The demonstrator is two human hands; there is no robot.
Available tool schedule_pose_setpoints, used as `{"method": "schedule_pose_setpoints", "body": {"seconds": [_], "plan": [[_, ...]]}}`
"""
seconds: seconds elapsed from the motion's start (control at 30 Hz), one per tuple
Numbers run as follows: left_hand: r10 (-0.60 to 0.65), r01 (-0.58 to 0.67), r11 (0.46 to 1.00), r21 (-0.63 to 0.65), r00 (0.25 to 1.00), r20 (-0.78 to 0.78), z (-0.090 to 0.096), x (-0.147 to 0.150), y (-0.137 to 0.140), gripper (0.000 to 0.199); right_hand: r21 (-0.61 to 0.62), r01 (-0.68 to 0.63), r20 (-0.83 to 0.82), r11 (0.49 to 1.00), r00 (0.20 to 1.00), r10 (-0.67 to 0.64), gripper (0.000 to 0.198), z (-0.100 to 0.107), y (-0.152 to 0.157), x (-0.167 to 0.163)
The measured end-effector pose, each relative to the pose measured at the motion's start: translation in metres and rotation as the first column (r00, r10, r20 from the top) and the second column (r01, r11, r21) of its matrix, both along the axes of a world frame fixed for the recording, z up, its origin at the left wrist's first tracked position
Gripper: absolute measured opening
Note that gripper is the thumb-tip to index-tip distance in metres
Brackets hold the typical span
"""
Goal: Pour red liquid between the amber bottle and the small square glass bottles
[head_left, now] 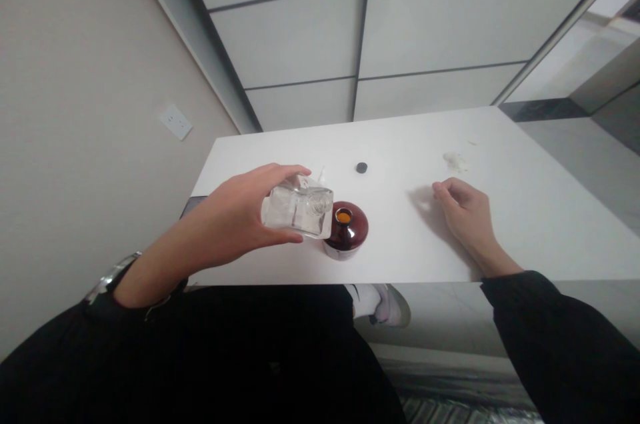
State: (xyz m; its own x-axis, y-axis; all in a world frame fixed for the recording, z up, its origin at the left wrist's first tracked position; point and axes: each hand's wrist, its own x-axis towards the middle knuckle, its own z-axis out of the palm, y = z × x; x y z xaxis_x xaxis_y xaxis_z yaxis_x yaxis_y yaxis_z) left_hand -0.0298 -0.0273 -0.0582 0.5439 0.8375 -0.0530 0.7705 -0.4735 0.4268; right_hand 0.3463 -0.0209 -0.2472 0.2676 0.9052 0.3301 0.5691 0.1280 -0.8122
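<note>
My left hand (pixel 250 211) grips a clear, square glass bottle (pixel 295 209), its fingers wrapped round the far end. The bottle is tilted on its side, with its threaded neck towards the right. Just right of it a round, dark amber glass bottle (pixel 356 232) stands upright on the white table, its mouth uncovered. Whether the two bottles touch, I cannot tell. My right hand (pixel 465 214) is over the table's right part, fingers curled in; whatever they may hold is hidden. A small black cap (pixel 362 168) lies beyond the amber bottle.
The white table (pixel 400 144) ends near my lap. A small white, pointed thing (pixel 323 176) shows behind the clear bottle. Crumpled translucent bits (pixel 455 161) lie at the far right. Panelled sliding doors (pixel 300 44) stand behind, and a wall with a socket (pixel 176 122) is at left.
</note>
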Motion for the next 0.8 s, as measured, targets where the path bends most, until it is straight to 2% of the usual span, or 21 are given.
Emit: {"method": "schedule_pose_setpoints", "body": {"seconds": [0.37, 0.8], "plan": [[-0.066, 0.073, 0.996, 0.057, 0.990, -0.124, 0.007, 0.005, 0.004, 0.081, -0.038, 0.018, 0.016, 0.999, 1.000, -0.018, 0.032, 0.006, -0.002, -0.003], [-0.085, 0.103, 0.991, 0.090, 0.978, -0.190, 0.016, 0.008, 0.005, 0.087, -0.048, 0.025, 0.015, 0.999, 1.000, -0.024, 0.036, 0.004, -0.001, -0.003]]}}
